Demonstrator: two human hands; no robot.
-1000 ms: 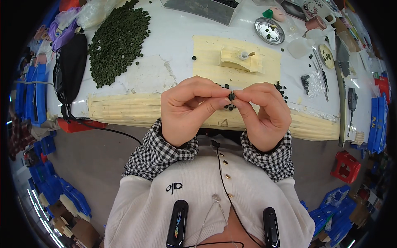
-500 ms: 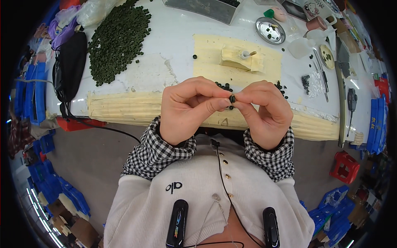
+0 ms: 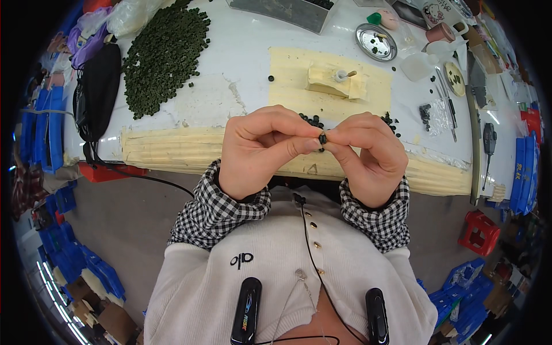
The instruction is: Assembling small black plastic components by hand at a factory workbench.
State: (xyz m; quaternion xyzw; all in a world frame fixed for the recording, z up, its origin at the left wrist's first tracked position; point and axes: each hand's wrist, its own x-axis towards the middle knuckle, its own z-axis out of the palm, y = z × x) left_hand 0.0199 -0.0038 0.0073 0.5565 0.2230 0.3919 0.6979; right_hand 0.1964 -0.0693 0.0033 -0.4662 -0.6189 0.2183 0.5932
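Observation:
Between the fingertips of my left hand point(image 3: 259, 149) and my right hand point(image 3: 371, 155), a small dark green part point(image 3: 322, 139) is pinched from both sides. It is held above the table's front edge, and its fine shape is too small to make out. Just behind my fingers lies a little group of similar dark green parts point(image 3: 311, 119), partly hidden by my hands. More of them point(image 3: 390, 122) lie beyond my right hand. Farther back, a cream-coloured block point(image 3: 336, 81) with a white nozzle-like piece point(image 3: 341, 75) rests on a yellow sheet point(image 3: 287, 63).
A big heap of dark green parts point(image 3: 164, 63) covers the table's left, beside a black bag point(image 3: 103, 92). A grey bin point(image 3: 282, 12) stands at the back. On the right are a round metal dish point(image 3: 375, 42), tweezers point(image 3: 445, 98) and a screwdriver point(image 3: 489, 141).
My left hand and wrist have shifted very slightly to the left. The small part has turned a little between my fingertips; both hands still pinch it.

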